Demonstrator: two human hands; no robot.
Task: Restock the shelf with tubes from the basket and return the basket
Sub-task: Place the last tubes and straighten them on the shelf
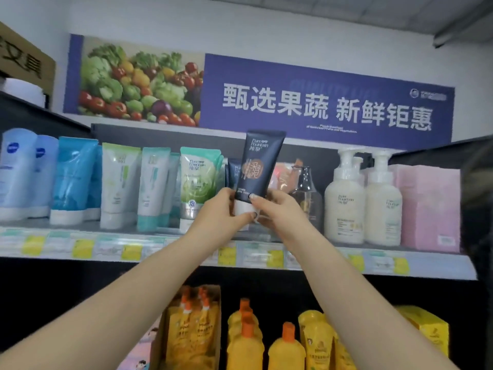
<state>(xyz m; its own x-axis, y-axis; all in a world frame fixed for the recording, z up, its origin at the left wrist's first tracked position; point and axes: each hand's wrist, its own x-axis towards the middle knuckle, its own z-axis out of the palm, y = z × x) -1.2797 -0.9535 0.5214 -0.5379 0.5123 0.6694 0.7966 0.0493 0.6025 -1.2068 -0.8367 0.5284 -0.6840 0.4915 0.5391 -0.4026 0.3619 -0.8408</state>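
A dark navy tube (257, 164) with a white cap stands upright, cap down, held in front of the top shelf (165, 249). My left hand (222, 212) grips its cap from the left. My right hand (274, 209) holds the cap and lower body from the right. Just behind it on the shelf stands another navy tube (233, 170), partly hidden. To its left are green-and-white tubes (198, 182) and blue tubes (72, 177). The basket is not in view.
Cream pump bottles (345, 198) and a pink box (429, 206) stand at the shelf's right, with a clear dark-capped bottle (306, 190) behind my right hand. Yellow bottles with orange caps (245, 340) fill the shelf below. A blue produce banner (293, 102) hangs above.
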